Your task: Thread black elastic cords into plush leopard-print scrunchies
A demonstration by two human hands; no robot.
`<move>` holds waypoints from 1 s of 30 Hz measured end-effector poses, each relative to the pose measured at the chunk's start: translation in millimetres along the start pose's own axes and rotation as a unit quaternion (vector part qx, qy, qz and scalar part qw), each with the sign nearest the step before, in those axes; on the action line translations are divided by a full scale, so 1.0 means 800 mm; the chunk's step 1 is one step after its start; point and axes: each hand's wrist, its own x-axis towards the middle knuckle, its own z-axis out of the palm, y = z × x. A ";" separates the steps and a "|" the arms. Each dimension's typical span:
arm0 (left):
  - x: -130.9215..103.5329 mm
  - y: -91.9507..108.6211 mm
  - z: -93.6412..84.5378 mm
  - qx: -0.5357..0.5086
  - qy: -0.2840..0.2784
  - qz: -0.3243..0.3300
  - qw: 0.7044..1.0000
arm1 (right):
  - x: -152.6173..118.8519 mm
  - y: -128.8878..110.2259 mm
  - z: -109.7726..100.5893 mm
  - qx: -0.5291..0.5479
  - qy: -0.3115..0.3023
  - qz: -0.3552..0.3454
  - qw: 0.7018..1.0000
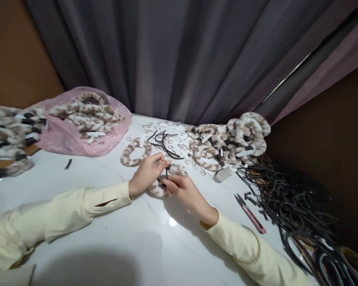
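Observation:
Between my hands is a short black cord (167, 172). My left hand (150, 171) pinches its upper end, and my right hand (186, 190) has its fingers closed at the lower end. Under and behind the fingers lies a spotted furry ring (159, 190), partly covered by both hands. Another furry curved piece (131, 153) with a white tag rests just beyond my left hand. Several black cords (167, 147) are heaped behind the hands, beside scattered small metal rings (187, 162).
A pink bag (62, 141) of furry pieces stands at the back left, with more furry pieces (2, 139) beside it. At right are a furry pile (247, 135), a white bottle (226, 173), pink-handled snips (252, 216) and a large black cord heap (286, 198).

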 end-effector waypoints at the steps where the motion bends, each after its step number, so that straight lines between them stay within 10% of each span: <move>1: -0.001 -0.002 0.001 0.027 0.002 0.027 0.999 | -0.001 -0.002 0.000 -0.020 0.003 -0.003 1.000; 12: 0.001 -0.036 0.019 0.138 -0.043 0.230 0.962 | -0.005 0.005 -0.006 -0.280 -0.012 -0.032 0.959; 24: 0.007 -0.041 0.018 0.162 -0.081 0.221 0.958 | -0.007 -0.011 -0.040 -0.530 0.075 -0.033 0.844; 30: 0.003 -0.025 0.014 0.075 -0.096 0.092 0.988 | 0.009 0.011 -0.049 -0.521 0.128 -0.032 0.843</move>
